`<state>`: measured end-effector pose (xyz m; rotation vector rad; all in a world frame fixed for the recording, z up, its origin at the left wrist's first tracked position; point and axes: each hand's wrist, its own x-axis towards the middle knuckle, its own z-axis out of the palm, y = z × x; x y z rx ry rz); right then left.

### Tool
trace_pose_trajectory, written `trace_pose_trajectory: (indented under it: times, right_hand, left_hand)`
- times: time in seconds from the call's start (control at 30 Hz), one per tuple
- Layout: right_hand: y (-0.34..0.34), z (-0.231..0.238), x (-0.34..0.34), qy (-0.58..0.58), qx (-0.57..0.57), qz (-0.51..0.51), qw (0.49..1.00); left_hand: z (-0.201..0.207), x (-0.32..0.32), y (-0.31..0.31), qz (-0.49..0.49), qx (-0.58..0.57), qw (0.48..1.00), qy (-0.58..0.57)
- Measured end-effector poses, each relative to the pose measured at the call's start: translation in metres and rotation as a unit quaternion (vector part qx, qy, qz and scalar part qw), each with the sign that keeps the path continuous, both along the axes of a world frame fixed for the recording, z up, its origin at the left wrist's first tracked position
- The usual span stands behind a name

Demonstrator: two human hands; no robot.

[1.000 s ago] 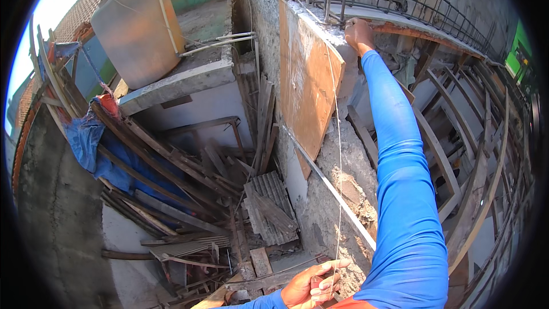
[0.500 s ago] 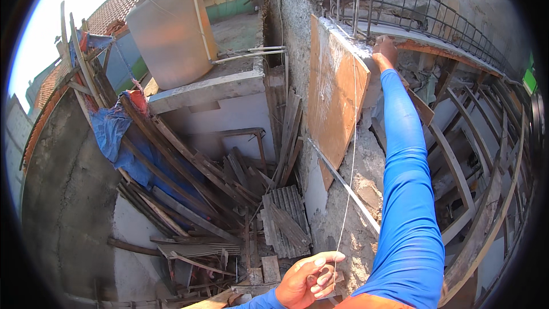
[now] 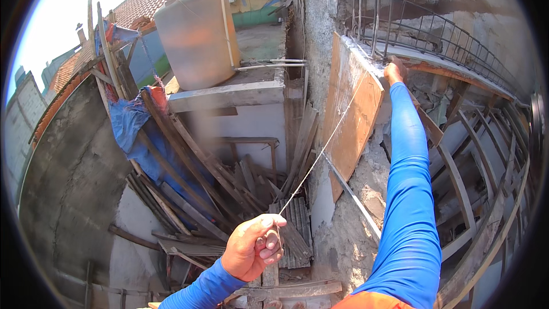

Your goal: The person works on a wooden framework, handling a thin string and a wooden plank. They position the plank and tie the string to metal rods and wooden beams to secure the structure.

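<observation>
A thin, pale string is pinched between the thumb and forefinger of the left hand, whose other fingers are curled toward the palm. The string is drawn in a straight slant from these fingertips to the upper part of a brown plywood panel, by whose white-smeared top edge the right hand is placed. The right hand's fingers are bent and partly hidden, so it cannot be told whether anything is gripped by them. Upright, dark steel rods are seen just beyond that hand, and a long, curving cage of steel bars is set behind them. Below the panel, a straight, grey bar is slanted across the rough wall. On the left, a large, pale orange tank is stood on a concrete ledge, below which weathered wooden planks are heaped beside a crumpled blue tarpaulin.
</observation>
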<state>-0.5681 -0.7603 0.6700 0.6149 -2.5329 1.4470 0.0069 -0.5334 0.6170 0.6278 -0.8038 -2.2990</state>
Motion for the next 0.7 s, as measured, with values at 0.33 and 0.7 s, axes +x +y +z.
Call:
trace_pose_trajectory:
  times: [0.33, 0.7]
  right_hand:
    - [0.006, 0.018, 0.000, 0.092, 0.213, 0.022, 0.972]
    - [0.000, 0.004, -0.017, 0.116, 0.100, 0.035, 0.988]
  left_hand:
    - [0.013, -0.005, -0.052, 0.086, -0.066, 0.991, -0.074]
    - [0.020, -0.003, -0.082, 0.117, -0.120, 0.980, -0.106]
